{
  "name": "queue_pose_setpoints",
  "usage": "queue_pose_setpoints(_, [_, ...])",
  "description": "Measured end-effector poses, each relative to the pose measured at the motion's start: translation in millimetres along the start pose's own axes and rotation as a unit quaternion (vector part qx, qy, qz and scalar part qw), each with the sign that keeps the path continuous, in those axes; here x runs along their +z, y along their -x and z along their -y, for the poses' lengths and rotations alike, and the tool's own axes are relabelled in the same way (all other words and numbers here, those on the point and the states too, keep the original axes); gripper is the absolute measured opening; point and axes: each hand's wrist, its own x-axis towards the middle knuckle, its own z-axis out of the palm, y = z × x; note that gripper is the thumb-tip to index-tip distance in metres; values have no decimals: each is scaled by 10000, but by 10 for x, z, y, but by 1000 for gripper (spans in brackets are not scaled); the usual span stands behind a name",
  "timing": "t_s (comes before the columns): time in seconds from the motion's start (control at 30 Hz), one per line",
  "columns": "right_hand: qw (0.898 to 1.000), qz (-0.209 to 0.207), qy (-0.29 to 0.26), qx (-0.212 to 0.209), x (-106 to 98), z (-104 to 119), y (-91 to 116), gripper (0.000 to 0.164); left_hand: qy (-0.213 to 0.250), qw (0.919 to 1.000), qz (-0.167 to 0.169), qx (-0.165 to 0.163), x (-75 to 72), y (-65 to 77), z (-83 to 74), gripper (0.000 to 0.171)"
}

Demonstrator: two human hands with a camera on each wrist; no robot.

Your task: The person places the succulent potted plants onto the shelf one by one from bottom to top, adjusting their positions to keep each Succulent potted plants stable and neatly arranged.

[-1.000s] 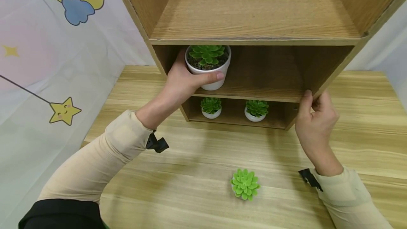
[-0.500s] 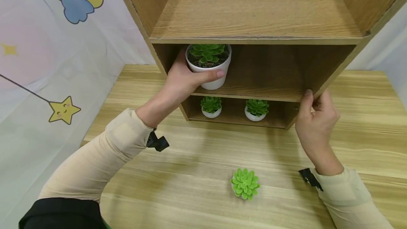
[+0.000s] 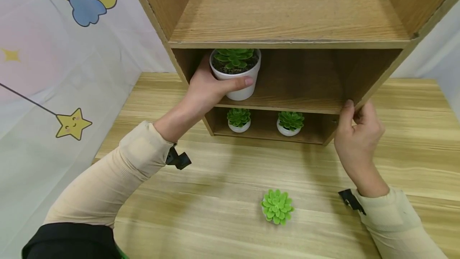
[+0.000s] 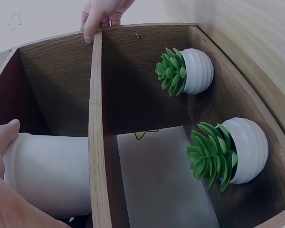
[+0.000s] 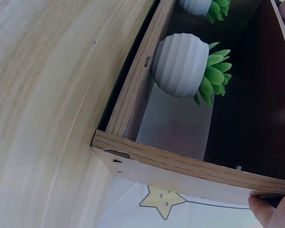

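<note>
My left hand point(image 3: 205, 92) grips a large white pot point(image 3: 240, 94) with a green succulent, thumb across its front. The pot stands at the left of the middle level of a wooden shelf unit point(image 3: 291, 45); the upper board hides part of the plant. At the unit's right side, my right hand point(image 3: 359, 137) holds the panel's front edge between thumb and curled fingers. On the bottom level sit two small potted succulents, a left one point(image 3: 238, 119) and a right one point(image 3: 290, 122). In the left wrist view, the large pot point(image 4: 52, 171) appears beside the shelf board.
Another small bright green succulent point(image 3: 276, 207) stands on the wood-grain table point(image 3: 201, 211) in front of the unit. A pale cloth backdrop point(image 3: 39, 71) with a moon, cloud and star print hangs at the left.
Both hands keep their holds, and the large pot stays in its spot. Only a very slight upward drift of the whole head view shows.
</note>
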Motion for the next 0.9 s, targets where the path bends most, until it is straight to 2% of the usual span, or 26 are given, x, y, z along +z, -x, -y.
queue_pose_setpoints(0.63, [10000,27,-42,-2,-4,-7,-1,22,-8,10000,19,31,10,6,9,84])
queue_pose_setpoints(0.9, [10000,24,-37,75,-4,-21,4,22,-72,9999,26,-77,4,6,8,84])
